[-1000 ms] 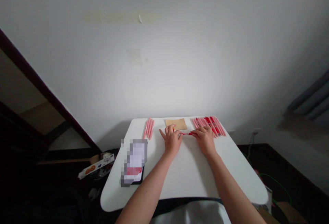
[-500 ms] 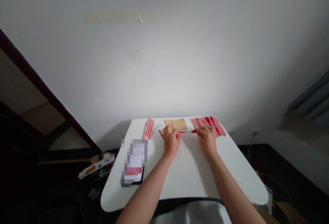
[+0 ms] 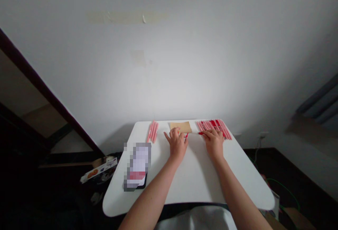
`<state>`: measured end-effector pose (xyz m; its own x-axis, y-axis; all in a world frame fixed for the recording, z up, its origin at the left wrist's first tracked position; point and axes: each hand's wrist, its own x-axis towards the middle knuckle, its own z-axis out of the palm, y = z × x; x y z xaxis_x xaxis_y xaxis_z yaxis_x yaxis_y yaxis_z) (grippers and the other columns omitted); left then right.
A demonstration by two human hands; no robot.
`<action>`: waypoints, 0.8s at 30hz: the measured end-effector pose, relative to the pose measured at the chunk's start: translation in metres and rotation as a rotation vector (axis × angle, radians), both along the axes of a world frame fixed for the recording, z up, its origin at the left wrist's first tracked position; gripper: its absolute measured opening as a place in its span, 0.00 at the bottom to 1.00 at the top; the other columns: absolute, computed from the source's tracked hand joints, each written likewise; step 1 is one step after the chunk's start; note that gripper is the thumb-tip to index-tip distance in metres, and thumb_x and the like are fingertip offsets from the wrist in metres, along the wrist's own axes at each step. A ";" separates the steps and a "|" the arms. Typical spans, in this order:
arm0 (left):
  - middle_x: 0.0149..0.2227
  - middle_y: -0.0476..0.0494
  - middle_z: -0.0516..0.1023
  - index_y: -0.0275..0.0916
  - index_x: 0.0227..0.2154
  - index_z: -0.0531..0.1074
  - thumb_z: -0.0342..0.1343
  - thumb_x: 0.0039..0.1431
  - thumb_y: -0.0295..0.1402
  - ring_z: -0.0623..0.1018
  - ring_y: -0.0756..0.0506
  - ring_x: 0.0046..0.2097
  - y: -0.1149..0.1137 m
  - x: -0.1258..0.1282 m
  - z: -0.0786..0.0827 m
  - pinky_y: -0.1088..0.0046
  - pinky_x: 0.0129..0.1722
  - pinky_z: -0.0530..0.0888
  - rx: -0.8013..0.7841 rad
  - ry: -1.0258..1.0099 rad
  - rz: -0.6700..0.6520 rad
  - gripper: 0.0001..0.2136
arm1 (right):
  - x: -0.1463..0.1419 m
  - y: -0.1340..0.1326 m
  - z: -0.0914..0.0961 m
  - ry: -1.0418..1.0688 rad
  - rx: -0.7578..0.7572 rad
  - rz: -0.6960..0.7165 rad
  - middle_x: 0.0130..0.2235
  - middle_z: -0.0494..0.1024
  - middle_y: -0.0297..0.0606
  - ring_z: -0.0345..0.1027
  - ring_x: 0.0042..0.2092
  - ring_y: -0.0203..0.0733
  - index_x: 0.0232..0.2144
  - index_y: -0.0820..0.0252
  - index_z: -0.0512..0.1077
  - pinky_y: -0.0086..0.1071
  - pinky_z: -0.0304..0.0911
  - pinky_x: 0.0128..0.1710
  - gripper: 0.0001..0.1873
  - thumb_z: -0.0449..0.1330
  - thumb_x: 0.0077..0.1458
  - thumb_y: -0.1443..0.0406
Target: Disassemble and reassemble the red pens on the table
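My left hand [image 3: 178,145] is palm down near the back of the white table [image 3: 195,180], thumb and index finger pinched by a small red pen part [image 3: 187,135], its outer fingers spread. To the right, my right hand [image 3: 215,143] grips the red end of a slim pen piece with a pale shaft [image 3: 194,133]. The shaft spans the gap and reaches my left fingertips; its left end is partly hidden, so I cannot tell whether it joins the red part. Behind my left hand lies a tan piece of paper [image 3: 185,126].
Several pink pens [image 3: 152,132] lie at the back left. A row of pink and red pens [image 3: 224,129] fills the back right corner, just beyond my right hand. A phone with a blurred screen [image 3: 138,166] rests at the left. The wall [image 3: 169,92] rises behind the table.
My left hand has shifted slightly right. The red part by its thumb has turned from nearly level to slanted, and more of the pale shaft shows between my hands.
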<state>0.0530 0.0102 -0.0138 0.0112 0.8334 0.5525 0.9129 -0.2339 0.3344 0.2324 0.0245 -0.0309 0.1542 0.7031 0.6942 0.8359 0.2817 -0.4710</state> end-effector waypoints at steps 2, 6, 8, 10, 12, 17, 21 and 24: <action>0.54 0.41 0.67 0.42 0.34 0.74 0.56 0.55 0.31 0.63 0.39 0.59 -0.001 0.001 0.002 0.35 0.62 0.46 -0.004 0.043 -0.015 0.05 | -0.001 0.000 0.000 -0.002 0.002 -0.007 0.38 0.77 0.42 0.56 0.45 0.51 0.35 0.52 0.80 0.45 0.51 0.44 0.14 0.53 0.59 0.60; 0.54 0.41 0.67 0.42 0.34 0.74 0.54 0.56 0.31 0.63 0.39 0.59 -0.001 0.002 0.005 0.35 0.63 0.44 -0.004 0.089 -0.019 0.05 | -0.002 -0.001 0.000 -0.001 -0.004 -0.022 0.38 0.77 0.43 0.56 0.44 0.51 0.35 0.53 0.80 0.44 0.50 0.44 0.15 0.52 0.60 0.59; 0.54 0.40 0.67 0.41 0.34 0.74 0.54 0.56 0.31 0.63 0.39 0.59 -0.001 0.002 0.004 0.35 0.63 0.43 0.002 0.101 -0.018 0.05 | -0.002 -0.002 0.000 -0.004 -0.008 -0.023 0.38 0.77 0.42 0.56 0.44 0.50 0.34 0.53 0.80 0.43 0.49 0.44 0.16 0.52 0.60 0.59; 0.54 0.40 0.67 0.41 0.34 0.74 0.54 0.56 0.31 0.63 0.39 0.59 0.000 0.002 0.003 0.34 0.63 0.42 0.012 0.109 -0.017 0.05 | -0.003 -0.002 0.000 -0.006 -0.015 -0.028 0.38 0.77 0.42 0.56 0.44 0.51 0.34 0.53 0.80 0.43 0.49 0.44 0.16 0.52 0.61 0.59; 0.54 0.40 0.67 0.41 0.34 0.74 0.53 0.57 0.31 0.63 0.40 0.59 0.001 0.003 0.001 0.35 0.63 0.42 0.025 0.108 -0.015 0.06 | -0.002 -0.001 0.000 -0.007 -0.025 -0.033 0.38 0.78 0.42 0.56 0.44 0.51 0.35 0.53 0.80 0.43 0.49 0.44 0.15 0.52 0.61 0.60; 0.53 0.40 0.67 0.41 0.32 0.74 0.53 0.56 0.30 0.63 0.39 0.59 0.002 0.003 -0.001 0.34 0.63 0.42 0.020 0.103 -0.016 0.05 | -0.002 -0.001 -0.001 -0.014 -0.035 -0.036 0.39 0.78 0.41 0.56 0.45 0.51 0.35 0.53 0.80 0.43 0.49 0.44 0.14 0.53 0.60 0.61; 0.53 0.41 0.67 0.41 0.31 0.74 0.55 0.55 0.30 0.62 0.38 0.59 0.003 0.001 -0.002 0.33 0.62 0.42 0.004 0.123 -0.024 0.04 | -0.002 -0.001 0.000 -0.004 -0.043 -0.032 0.39 0.78 0.41 0.56 0.45 0.51 0.35 0.53 0.80 0.42 0.49 0.44 0.15 0.52 0.61 0.61; 0.53 0.41 0.67 0.41 0.31 0.74 0.56 0.54 0.30 0.63 0.38 0.59 0.003 0.001 -0.002 0.33 0.62 0.42 0.016 0.122 -0.027 0.03 | -0.003 -0.002 0.001 0.005 -0.046 -0.025 0.39 0.77 0.41 0.56 0.44 0.50 0.35 0.53 0.80 0.42 0.48 0.44 0.15 0.52 0.61 0.60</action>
<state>0.0536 0.0130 -0.0153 0.1013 0.8229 0.5591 0.9401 -0.2631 0.2169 0.2297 0.0228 -0.0303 0.1754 0.7302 0.6603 0.8403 0.2384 -0.4868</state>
